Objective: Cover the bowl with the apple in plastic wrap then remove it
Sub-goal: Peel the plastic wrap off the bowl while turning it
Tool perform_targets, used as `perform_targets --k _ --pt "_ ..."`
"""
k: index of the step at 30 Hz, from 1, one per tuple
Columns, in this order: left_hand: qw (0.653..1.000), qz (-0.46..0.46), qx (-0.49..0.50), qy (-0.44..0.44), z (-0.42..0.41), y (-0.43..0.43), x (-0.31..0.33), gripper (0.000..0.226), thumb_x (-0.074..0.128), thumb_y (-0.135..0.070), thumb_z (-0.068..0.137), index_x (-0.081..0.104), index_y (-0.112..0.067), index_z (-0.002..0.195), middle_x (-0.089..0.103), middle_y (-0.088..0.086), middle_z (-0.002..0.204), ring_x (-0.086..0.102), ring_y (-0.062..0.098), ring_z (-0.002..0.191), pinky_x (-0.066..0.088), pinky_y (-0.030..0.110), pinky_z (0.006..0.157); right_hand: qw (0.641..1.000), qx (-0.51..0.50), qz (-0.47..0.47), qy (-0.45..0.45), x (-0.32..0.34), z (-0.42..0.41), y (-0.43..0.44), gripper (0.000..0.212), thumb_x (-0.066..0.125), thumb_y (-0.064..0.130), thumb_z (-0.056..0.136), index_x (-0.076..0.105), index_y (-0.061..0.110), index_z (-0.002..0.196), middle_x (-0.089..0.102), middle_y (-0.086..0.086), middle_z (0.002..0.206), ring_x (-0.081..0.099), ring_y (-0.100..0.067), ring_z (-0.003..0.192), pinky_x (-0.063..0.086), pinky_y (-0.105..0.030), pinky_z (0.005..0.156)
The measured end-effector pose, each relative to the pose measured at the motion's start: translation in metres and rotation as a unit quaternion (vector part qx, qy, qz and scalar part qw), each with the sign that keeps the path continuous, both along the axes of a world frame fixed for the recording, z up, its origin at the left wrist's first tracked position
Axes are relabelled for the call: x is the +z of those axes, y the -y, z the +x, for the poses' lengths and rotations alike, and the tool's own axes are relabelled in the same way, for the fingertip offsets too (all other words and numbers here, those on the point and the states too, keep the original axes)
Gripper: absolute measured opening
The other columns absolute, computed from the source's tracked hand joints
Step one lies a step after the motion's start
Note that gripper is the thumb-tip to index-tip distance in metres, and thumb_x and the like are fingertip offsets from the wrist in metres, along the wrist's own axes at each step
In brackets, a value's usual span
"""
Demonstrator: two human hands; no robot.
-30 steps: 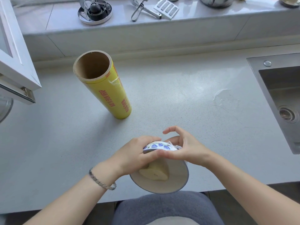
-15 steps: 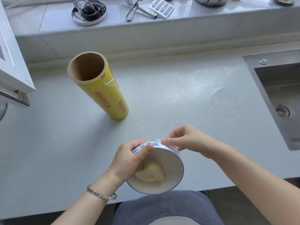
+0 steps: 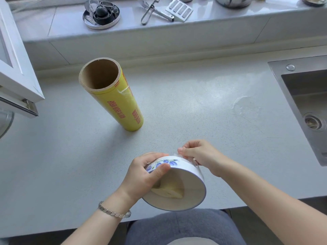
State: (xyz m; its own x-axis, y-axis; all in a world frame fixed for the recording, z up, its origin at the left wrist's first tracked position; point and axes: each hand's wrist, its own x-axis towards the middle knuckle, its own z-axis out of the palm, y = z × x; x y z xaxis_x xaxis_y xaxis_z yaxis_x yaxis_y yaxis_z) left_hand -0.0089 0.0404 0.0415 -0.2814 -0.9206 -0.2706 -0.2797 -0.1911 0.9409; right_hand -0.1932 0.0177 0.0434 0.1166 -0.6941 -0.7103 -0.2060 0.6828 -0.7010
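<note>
A: Since the earlier frames our right hand [image 3: 198, 156] has moved off the bowl's side to its far edge, where thumb and forefinger are pinched together on a bit of plastic wrap [image 3: 195, 162]. The bowl [image 3: 185, 171] has also turned a little, showing more of its inside.

B: Where is the bowl?

A: It is lifted at the near edge of the counter [image 3: 177, 112], above our lap, tipped so its open mouth faces us. Our left hand [image 3: 145, 175] grips it, thumb pressed on the blue flower pattern of the outer wall, fingers curled behind. A pale apple piece [image 3: 169, 190] lies against the lower inner wall.

B: How will these things handle?

A: The bowl looks like glazed ceramic, so we judge it stiff, smooth, slippery and breakable if dropped; the firm grip over rim and wall seems right. The wrap is thin, clear and clingy, hard to see except for glints along the right wall. We would take it by a loose corner and peel slowly, as it may stretch or tear. Whether wrap covers the mouth, we cannot tell.

B: Anything else nearby?

A: A yellow plastic wrap roll [image 3: 113, 96] stands upright, well apart.
</note>
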Motion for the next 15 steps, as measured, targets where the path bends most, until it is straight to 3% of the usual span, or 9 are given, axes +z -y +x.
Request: perform_targets --k 7,9,11,13,15 --pt "1.000 0.012 0.019 -0.019 0.001 0.000 0.000 0.047 0.061 -0.079 0.050 0.071 -0.041 0.074 0.072 -0.022 0.080 0.064 -0.004 0.078 0.048 0.013 0.070 0.999 0.011 0.053 0.006 -0.008 0.002 -0.008 0.021 0.068 0.026 0.081 0.061 0.017 0.064 0.056 0.006 0.048 0.045 0.000 0.034 0.033 -0.010 0.036" --pt "0.999 0.016 0.021 -0.025 0.000 0.000 0.000 0.039 0.064 -0.074 0.051 0.072 -0.042 0.071 0.073 -0.020 0.080 0.065 -0.002 0.079 0.049 0.015 0.071 0.998 0.031 0.059 -0.005 -0.010 0.002 -0.012 0.008 0.067 0.017 0.082 0.065 0.015 0.075 0.063 0.004 0.064 0.052 0.001 0.042 0.038 -0.009 0.040" --pt "0.999 0.021 0.030 -0.036 0.000 0.001 0.002 0.030 0.064 -0.063 0.054 0.072 -0.041 0.071 0.073 -0.020 0.079 0.065 -0.002 0.078 0.049 0.014 0.071 1.000 -0.003 0.009 -0.022 -0.009 -0.004 -0.012 0.007 0.066 0.012 0.082 0.069 0.013 0.088 0.066 0.006 0.077 0.058 0.001 0.057 0.045 -0.008 0.052" --pt "0.998 0.020 0.044 -0.043 0.001 0.003 0.003 0.027 0.059 -0.054 0.057 0.071 -0.038 0.074 0.073 -0.020 0.076 0.064 -0.003 0.075 0.048 0.012 0.070 0.991 -0.075 -0.105 -0.021 0.001 -0.016 -0.012 0.011 0.062 0.013 0.085 0.071 0.019 0.087 0.070 0.015 0.079 0.063 0.005 0.069 0.045 -0.011 0.071" --pt "0.998 0.022 0.051 -0.042 0.001 0.005 0.003 0.027 0.059 -0.054 0.056 0.070 -0.037 0.075 0.072 -0.021 0.075 0.064 -0.004 0.074 0.048 0.011 0.069 0.973 -0.065 -0.223 0.018 0.017 -0.023 -0.015 0.017 0.057 0.019 0.088 0.072 0.027 0.083 0.073 0.018 0.081 0.064 0.008 0.084 0.045 -0.014 0.082"
